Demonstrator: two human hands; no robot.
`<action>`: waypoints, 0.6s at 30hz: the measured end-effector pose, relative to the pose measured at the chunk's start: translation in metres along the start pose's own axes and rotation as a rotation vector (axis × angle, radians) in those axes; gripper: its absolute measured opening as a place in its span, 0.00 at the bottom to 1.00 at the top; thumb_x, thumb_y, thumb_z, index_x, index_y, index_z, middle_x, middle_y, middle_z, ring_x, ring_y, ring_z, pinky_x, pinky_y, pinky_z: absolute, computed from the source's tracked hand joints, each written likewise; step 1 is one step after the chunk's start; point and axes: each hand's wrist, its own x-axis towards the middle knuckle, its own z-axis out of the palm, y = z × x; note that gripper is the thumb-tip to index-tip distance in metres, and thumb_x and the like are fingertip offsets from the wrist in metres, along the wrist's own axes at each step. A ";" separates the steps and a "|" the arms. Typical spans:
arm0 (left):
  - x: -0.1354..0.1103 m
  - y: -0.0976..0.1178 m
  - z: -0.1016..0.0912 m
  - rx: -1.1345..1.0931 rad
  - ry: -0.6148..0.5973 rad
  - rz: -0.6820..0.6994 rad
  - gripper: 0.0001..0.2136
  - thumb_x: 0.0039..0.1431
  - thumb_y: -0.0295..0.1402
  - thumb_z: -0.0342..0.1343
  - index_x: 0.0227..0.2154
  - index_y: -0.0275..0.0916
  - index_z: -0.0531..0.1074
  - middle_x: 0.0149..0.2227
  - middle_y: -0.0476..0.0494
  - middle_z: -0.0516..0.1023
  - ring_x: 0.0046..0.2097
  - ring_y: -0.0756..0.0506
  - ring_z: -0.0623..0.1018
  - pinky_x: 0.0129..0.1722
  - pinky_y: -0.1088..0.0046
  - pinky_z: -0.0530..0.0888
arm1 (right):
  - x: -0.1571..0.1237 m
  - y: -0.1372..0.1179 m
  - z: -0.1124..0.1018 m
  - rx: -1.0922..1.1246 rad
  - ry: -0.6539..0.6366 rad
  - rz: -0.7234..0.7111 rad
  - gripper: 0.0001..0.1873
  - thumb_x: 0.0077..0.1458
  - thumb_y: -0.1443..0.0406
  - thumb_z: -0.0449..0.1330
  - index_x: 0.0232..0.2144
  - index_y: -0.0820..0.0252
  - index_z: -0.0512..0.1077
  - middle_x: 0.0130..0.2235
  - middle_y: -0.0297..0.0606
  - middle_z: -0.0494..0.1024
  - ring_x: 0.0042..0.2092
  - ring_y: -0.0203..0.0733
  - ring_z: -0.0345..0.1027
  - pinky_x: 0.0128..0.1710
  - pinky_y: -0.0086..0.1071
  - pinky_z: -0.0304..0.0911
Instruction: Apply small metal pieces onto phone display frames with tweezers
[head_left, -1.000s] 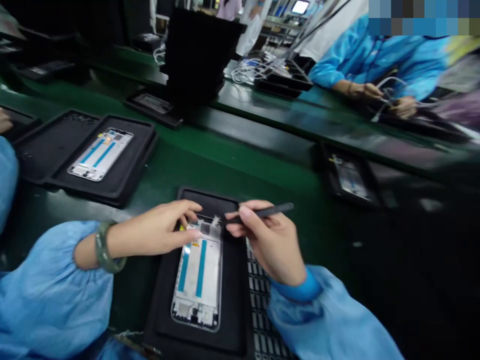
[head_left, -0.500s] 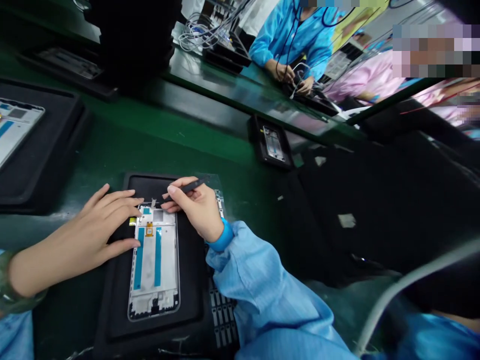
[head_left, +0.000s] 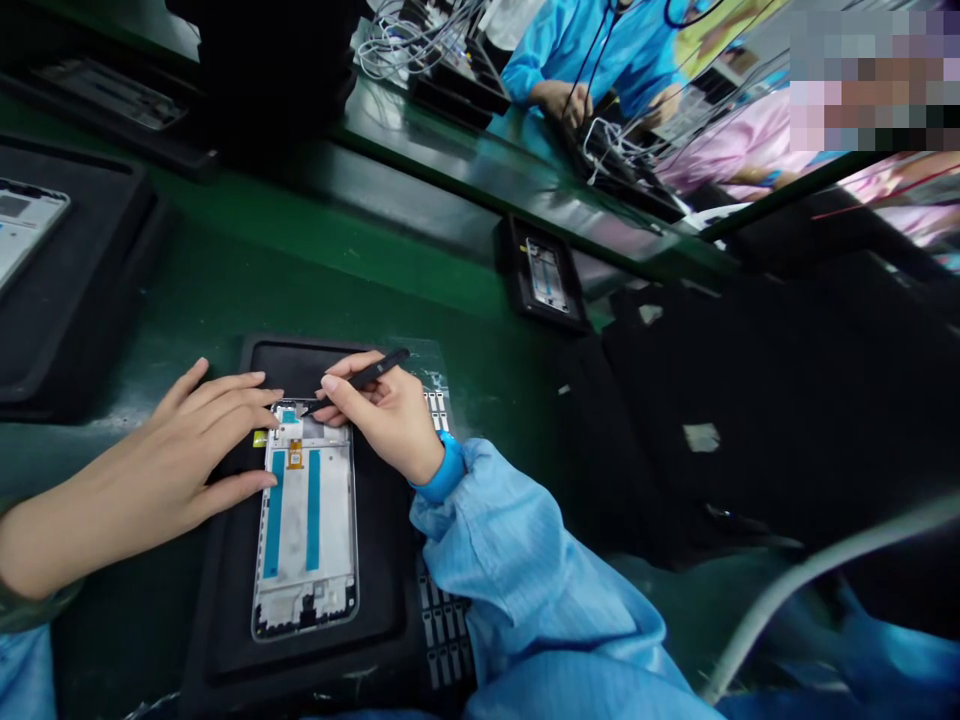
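Note:
A white phone front frame [head_left: 306, 530] with blue adhesive strips and a small orange tag lies face up in a black tray [head_left: 382, 610]. My left hand [head_left: 180, 450] rests across its upper left edge, fingers apart, holding nothing. My right hand [head_left: 382, 415] pinches slim black tweezers [head_left: 373, 371], with their tip at the frame's top edge. The fingers of my right hand hide part of that top edge. A green-blue bracelet shows at my left wrist, and a blue cuff [head_left: 448, 470] at my right.
A black grid strip [head_left: 442, 630] lies right of the tray. Further trays sit on the green conveyor belt [head_left: 300, 270], one at left holding another frame [head_left: 22, 225]. Across the belt, a co-worker's hands [head_left: 562, 105] work among cables near a black stand [head_left: 270, 70].
The view has swung left and tilted since the oldest frame. My left hand has slid up onto the frame's upper left, and the tweezers have stayed in my right hand.

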 end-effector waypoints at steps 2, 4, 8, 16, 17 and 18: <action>0.000 0.000 0.001 -0.001 0.003 0.000 0.18 0.64 0.48 0.53 0.53 0.49 0.69 0.59 0.45 0.73 0.66 0.36 0.65 0.68 0.38 0.51 | 0.000 0.000 0.000 -0.009 0.006 -0.005 0.21 0.47 0.52 0.70 0.33 0.58 0.70 0.28 0.30 0.76 0.28 0.36 0.78 0.27 0.25 0.74; 0.001 0.000 0.001 0.007 0.013 0.004 0.18 0.64 0.49 0.53 0.53 0.49 0.69 0.59 0.44 0.74 0.66 0.36 0.65 0.68 0.39 0.51 | 0.000 0.001 0.000 -0.015 0.008 -0.011 0.21 0.47 0.51 0.70 0.33 0.58 0.70 0.28 0.30 0.76 0.28 0.36 0.78 0.27 0.26 0.74; 0.002 0.002 0.002 0.030 0.055 0.028 0.21 0.64 0.49 0.53 0.57 0.49 0.67 0.57 0.44 0.75 0.64 0.35 0.68 0.67 0.39 0.52 | 0.000 0.002 0.000 -0.031 0.002 -0.026 0.20 0.48 0.52 0.70 0.34 0.59 0.70 0.29 0.30 0.76 0.28 0.35 0.78 0.28 0.25 0.74; 0.005 0.005 0.001 0.102 0.085 0.069 0.18 0.66 0.43 0.50 0.58 0.54 0.69 0.56 0.43 0.74 0.61 0.35 0.70 0.66 0.38 0.53 | 0.001 0.004 -0.001 -0.117 -0.009 -0.072 0.18 0.50 0.52 0.69 0.35 0.58 0.71 0.30 0.31 0.77 0.29 0.36 0.79 0.29 0.27 0.74; 0.005 0.004 0.001 0.111 0.089 0.079 0.18 0.66 0.42 0.50 0.58 0.53 0.69 0.56 0.43 0.74 0.60 0.35 0.70 0.66 0.38 0.53 | 0.002 0.003 -0.001 -0.141 -0.017 -0.085 0.18 0.50 0.52 0.69 0.35 0.58 0.71 0.31 0.31 0.77 0.29 0.37 0.79 0.29 0.27 0.74; 0.006 0.004 0.002 0.121 0.095 0.091 0.18 0.66 0.42 0.50 0.57 0.52 0.69 0.56 0.42 0.74 0.60 0.34 0.70 0.66 0.38 0.54 | 0.002 0.002 -0.001 -0.174 -0.028 -0.101 0.17 0.51 0.53 0.68 0.36 0.57 0.71 0.31 0.31 0.77 0.30 0.37 0.79 0.30 0.28 0.74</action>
